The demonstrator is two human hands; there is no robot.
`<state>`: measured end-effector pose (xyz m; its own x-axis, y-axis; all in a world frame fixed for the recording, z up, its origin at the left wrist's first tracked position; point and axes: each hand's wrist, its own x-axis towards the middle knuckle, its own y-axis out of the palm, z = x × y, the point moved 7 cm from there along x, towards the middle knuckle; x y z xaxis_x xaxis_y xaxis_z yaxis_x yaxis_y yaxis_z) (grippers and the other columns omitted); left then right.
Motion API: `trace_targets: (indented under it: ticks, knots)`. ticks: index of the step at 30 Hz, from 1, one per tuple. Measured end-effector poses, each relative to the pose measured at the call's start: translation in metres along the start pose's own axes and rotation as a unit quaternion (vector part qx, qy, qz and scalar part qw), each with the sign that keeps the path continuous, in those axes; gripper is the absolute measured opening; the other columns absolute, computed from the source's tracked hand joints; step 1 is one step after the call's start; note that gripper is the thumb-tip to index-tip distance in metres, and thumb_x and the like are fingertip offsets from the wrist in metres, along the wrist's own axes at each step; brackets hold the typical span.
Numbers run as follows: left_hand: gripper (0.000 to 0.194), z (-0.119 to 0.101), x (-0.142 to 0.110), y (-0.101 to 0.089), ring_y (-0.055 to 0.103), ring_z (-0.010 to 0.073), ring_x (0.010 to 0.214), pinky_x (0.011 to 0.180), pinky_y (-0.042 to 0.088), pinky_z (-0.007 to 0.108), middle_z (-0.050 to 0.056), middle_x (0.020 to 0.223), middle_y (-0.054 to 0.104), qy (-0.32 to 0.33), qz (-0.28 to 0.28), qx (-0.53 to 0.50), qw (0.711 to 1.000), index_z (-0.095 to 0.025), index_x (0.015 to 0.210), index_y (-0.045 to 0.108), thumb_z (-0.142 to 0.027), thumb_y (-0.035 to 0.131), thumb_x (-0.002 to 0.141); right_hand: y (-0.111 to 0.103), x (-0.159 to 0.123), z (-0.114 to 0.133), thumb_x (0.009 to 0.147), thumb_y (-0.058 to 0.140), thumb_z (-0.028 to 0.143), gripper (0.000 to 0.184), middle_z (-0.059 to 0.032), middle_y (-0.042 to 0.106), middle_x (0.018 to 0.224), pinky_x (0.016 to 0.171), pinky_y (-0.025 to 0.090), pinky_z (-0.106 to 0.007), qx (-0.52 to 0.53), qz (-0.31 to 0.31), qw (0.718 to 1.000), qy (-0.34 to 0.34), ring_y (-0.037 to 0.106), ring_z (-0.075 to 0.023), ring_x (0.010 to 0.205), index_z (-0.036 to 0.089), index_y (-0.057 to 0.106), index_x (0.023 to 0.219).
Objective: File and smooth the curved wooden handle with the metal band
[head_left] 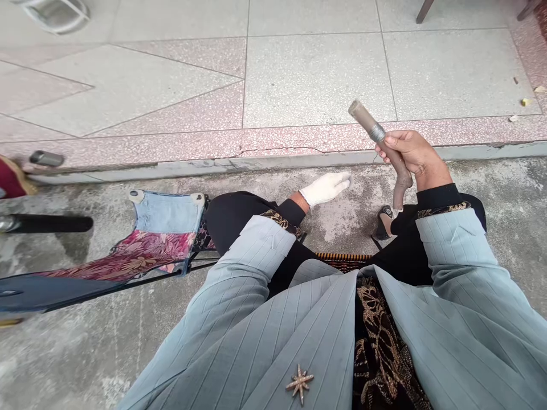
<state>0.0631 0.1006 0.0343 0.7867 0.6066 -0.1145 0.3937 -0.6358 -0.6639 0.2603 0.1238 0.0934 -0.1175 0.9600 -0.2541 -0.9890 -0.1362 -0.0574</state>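
Note:
My right hand (412,155) is bare and closed around a brown curved wooden handle (381,149) with a metal ring near its upper end. The handle tilts up and to the left above the concrete. My left hand (327,187) wears a white glove. It reaches forward over my knee with the fingers stretched out and held together, and nothing shows in it. Both arms are in grey pinstriped sleeves with patterned cuffs.
A folding stool with a denim and floral fabric seat (164,228) stands to the left. A dark rod (47,223) and a small metal tube (46,158) lie at the far left. A step edge (256,162) separates the concrete from the tiled floor (316,74).

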Motion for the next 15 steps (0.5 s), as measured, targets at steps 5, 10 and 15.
trace_targets:
  ticks: [5, 10, 15]
  knots:
    - [0.033, -0.009, 0.0, 0.011, 0.065, 0.019, 0.081, 0.075, 0.043, 0.029, 0.006, 0.091, 0.072, 0.028, 0.057, 0.095, 0.994, -0.017, 0.106, 0.066, -0.033, 0.038, 0.102, -0.008, 0.016, -0.021, 0.08, 0.078, 0.036, 0.027, -0.0064, 0.07, 0.073, 0.057, 0.049, -0.027, -0.139, -0.103, 0.984, 0.037, 0.062, -0.0154, 0.063, 0.011, 0.077, 0.092]
    - [0.037, -0.016, -0.004, 0.01, 0.069, 0.0255, 0.082, 0.068, 0.04, 0.033, 0.012, 0.093, 0.074, 0.007, 0.065, 0.253, 0.965, -0.017, 0.107, 0.067, -0.036, 0.036, 0.102, 0.004, 0.027, -0.03, 0.088, 0.068, 0.031, 0.029, -0.0102, 0.074, 0.086, 0.073, 0.047, -0.032, -0.488, -0.07, 0.867, 0.065, 0.068, -0.0246, 0.085, 0.012, 0.079, 0.107]
    - [0.045, -0.019, -0.011, 0.002, 0.07, 0.0277, 0.075, 0.069, 0.041, 0.035, 0.016, 0.081, 0.072, -0.004, 0.009, 0.312, 0.95, -0.014, 0.115, 0.067, -0.037, 0.03, 0.104, 0.03, 0.022, -0.05, 0.093, 0.063, 0.034, 0.032, -0.0208, 0.074, 0.108, 0.073, 0.043, -0.035, -0.642, 0.11, 0.747, 0.13, 0.066, -0.0299, 0.094, 0.01, 0.078, 0.108]
